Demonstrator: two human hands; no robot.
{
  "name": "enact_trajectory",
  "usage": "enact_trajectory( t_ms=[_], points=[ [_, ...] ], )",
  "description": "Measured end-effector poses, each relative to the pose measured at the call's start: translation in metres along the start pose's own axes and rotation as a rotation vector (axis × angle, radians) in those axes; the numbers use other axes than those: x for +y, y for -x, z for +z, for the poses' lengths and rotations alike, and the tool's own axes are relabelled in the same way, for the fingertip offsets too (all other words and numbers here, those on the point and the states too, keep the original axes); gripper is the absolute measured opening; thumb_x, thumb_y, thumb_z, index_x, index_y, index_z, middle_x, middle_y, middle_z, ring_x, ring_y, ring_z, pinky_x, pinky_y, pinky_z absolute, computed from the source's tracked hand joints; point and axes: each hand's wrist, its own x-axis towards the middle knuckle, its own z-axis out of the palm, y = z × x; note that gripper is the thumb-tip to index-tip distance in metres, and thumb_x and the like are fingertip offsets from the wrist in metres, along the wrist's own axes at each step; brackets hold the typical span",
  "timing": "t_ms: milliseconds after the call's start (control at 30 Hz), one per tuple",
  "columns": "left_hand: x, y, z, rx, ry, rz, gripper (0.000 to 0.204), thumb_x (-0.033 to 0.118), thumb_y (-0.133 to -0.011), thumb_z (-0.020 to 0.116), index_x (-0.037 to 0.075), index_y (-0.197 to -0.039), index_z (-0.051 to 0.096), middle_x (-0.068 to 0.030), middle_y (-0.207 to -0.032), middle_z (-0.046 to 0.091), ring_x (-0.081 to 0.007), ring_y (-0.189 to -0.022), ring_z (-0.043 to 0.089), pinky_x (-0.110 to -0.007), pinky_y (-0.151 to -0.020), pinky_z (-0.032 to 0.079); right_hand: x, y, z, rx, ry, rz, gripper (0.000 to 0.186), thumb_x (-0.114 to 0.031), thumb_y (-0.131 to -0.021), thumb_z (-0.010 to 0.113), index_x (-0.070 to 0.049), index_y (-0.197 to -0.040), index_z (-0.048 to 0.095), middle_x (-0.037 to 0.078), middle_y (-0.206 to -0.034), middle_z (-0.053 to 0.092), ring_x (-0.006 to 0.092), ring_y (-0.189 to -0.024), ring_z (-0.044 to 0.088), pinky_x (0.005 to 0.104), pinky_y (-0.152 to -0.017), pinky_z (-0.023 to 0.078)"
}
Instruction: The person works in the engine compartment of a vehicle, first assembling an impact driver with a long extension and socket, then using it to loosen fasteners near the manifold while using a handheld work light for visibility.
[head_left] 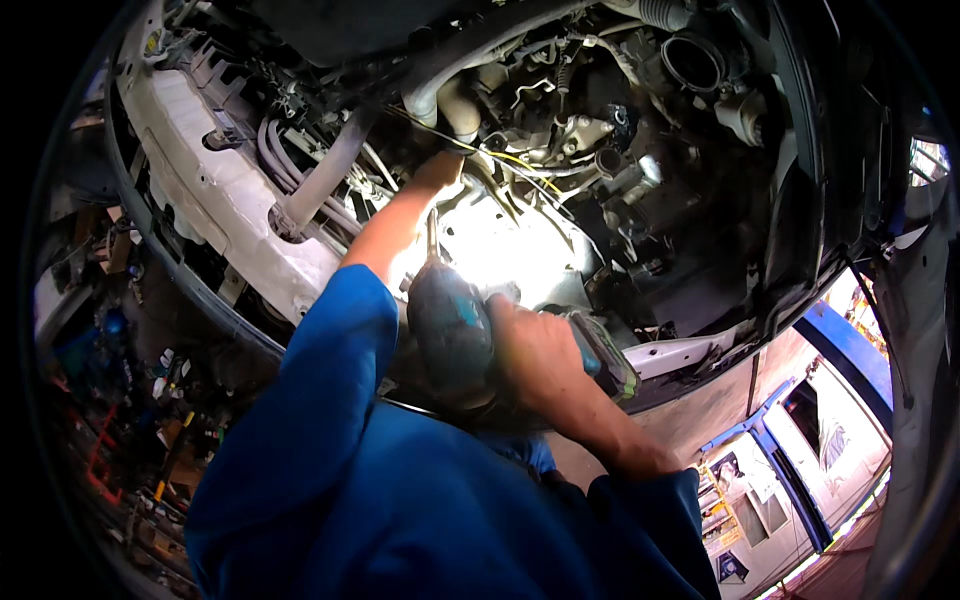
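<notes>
My right hand (540, 345) is wrapped round the grip of a dark cordless impact driver (447, 325) with teal marks. The tool's battery (612, 365) sticks out on the far side of that hand. From its nose a thin metal shaft (433, 235) points forward into the car's engine bay, ending close to my left wrist. My left hand (440, 172) reaches deep among the pipes, beside a pale hose end (459, 110). Its fingers are hidden, so what they touch does not show. Bright light washes out the metal just right of the shaft.
A white front body panel (190, 150) curves along the left of the bay. Yellow and dark wires (515, 162) cross ahead of my left hand. A round open duct (692, 62) sits far right. Tools and parts clutter the floor (150, 450) at left. A blue post (850, 350) stands at right.
</notes>
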Motion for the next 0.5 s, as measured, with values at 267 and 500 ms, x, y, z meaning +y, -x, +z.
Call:
enact_trajectory(
  t_ms=[267, 500],
  points=[
    [-0.014, 0.043, -0.034, -0.008, 0.278, -0.150, 0.029, 0.026, -0.075, 0.068, -0.002, -0.073, 0.061, -0.0183, -0.068, 0.062, -0.0271, -0.064, 0.063, -0.039, -0.059, 0.049, -0.004, -0.003, -0.008, 0.054, -0.020, -0.014, 0.015, -0.010, -0.078, 0.053, 0.000, -0.088, 0.048, 0.020, -0.073, 0.062, 0.0366, -0.069, 0.063, 0.0454, -0.061, 0.049],
    [-0.029, 0.050, -0.006, -0.067, 0.372, -0.338, 0.038, 0.032, -0.088, 0.055, -0.001, -0.073, 0.064, -0.0131, -0.064, 0.061, -0.0248, -0.055, 0.063, -0.038, -0.050, 0.050, -0.009, -0.001, -0.016, -0.016, -0.032, -0.015, 0.018, -0.010, -0.078, 0.054, 0.002, -0.090, 0.049, 0.021, -0.074, 0.062, 0.0377, -0.072, 0.062, 0.0458, -0.065, 0.049]
  ],
)
